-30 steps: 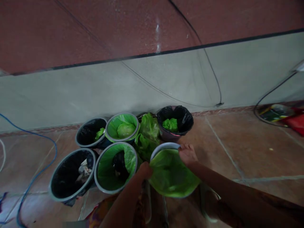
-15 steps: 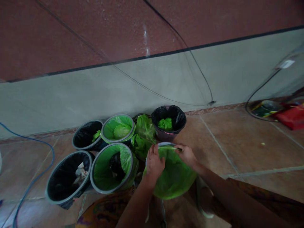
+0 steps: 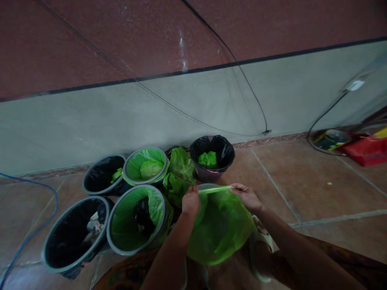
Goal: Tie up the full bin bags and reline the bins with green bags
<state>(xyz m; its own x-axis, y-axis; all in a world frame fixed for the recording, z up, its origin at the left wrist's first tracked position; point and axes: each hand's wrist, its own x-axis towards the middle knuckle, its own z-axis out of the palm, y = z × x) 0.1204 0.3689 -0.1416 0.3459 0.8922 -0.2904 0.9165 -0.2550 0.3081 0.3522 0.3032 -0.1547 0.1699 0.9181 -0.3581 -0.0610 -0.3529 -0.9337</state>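
A green bin bag point(image 3: 217, 229) lines a bin between my feet, its far edge stretched taut between my two hands. My left hand point(image 3: 191, 201) is closed on the edge at the left. At the right, my right hand point(image 3: 248, 197) pinches the same edge. Behind the bag a short arc of the bin's pale rim point(image 3: 207, 186) shows; the bag covers most of the bin. Just left stands a grey-rimmed bin point(image 3: 110, 231) with a green liner and a black bundle inside. Beyond my hands is a bin with a black liner point(image 3: 225, 155), holding a crumpled green bag point(image 3: 208, 160).
More lined bins stand at left: one green-lined point(image 3: 148, 150), two black-lined point(image 3: 87, 177) point(image 3: 45, 249). Loose green bags point(image 3: 181, 163) lie between bins. A blue hose point(image 3: 45, 226) crosses the floor at left. A red dustpan-like object point(image 3: 365, 153) and a black cable point(image 3: 314, 119) are at right.
My left hand has moved from the bag's left side to its far edge, and my right hand still grips that edge. The edge is now lifted and pulled straight. The view has shifted slightly right.
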